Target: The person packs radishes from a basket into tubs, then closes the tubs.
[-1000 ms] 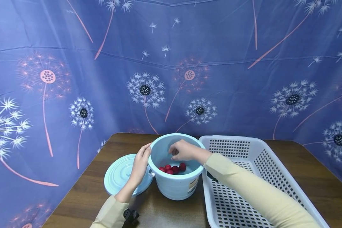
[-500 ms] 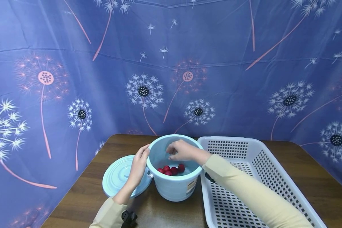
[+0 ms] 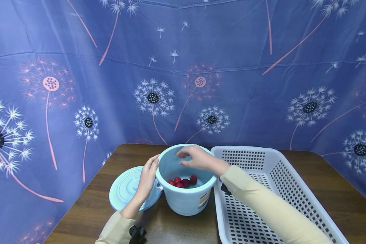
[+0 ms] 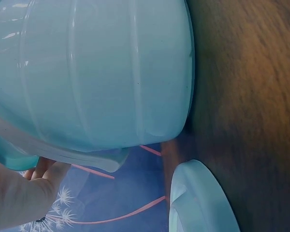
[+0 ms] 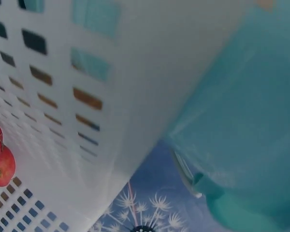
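Note:
A light blue bucket (image 3: 186, 202) stands upright on the table, with several round red fruits (image 3: 185, 183) at its bottom. My left hand (image 3: 147, 178) grips the bucket's rim on the left side; part of that hand (image 4: 26, 193) shows at the rim in the left wrist view. Inside the mouth of the bucket, above the fruits, my right hand (image 3: 198, 158) hovers with its fingers loosely bent and the thumb apart. Nothing shows between those fingers. In the right wrist view the bucket's wall (image 5: 251, 121) fills the right side, and the right hand is out of sight.
A pale plastic basket (image 3: 292, 176) with a grid of holes stands right of the bucket, under my right sleeve. Red fruits with stems (image 5: 1, 166) lie in it, seen in the right wrist view. The blue lid (image 3: 122, 189) lies on the wooden table (image 3: 79, 220) at left.
My right hand has risen slightly inside the bucket, and its thumb and fingers have spread apart. The left hand keeps its place on the rim; the fruits lie as before.

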Motion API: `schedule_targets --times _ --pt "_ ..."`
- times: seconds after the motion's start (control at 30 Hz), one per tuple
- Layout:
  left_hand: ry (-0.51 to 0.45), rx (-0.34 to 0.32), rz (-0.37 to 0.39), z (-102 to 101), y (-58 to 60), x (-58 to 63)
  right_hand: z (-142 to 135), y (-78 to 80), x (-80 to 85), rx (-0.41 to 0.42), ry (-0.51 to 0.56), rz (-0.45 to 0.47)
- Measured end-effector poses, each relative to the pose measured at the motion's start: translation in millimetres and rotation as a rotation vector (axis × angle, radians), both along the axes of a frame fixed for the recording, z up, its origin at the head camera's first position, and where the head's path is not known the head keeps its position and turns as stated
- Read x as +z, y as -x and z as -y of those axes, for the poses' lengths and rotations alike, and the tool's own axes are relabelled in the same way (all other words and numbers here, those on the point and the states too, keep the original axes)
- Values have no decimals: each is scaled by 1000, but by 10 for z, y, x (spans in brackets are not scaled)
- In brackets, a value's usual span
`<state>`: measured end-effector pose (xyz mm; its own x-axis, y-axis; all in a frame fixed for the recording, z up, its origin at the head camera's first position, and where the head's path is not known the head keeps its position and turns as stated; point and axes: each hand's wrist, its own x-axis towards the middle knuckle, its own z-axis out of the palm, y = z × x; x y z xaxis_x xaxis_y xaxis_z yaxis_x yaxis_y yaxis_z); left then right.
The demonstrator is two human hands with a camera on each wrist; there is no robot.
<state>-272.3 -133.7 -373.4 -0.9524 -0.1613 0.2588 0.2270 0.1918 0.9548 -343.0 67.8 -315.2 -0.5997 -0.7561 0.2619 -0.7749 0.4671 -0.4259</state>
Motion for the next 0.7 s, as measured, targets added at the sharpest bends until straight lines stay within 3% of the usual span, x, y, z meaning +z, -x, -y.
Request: schedule_targets --times 0.33,0.7 --pt "-6 -4 3 -7 8 0 -220 -5 132 -72 95 -36" --pt "-17 -11 13 17 31 -19 -501 -25 198 -197 86 -33"
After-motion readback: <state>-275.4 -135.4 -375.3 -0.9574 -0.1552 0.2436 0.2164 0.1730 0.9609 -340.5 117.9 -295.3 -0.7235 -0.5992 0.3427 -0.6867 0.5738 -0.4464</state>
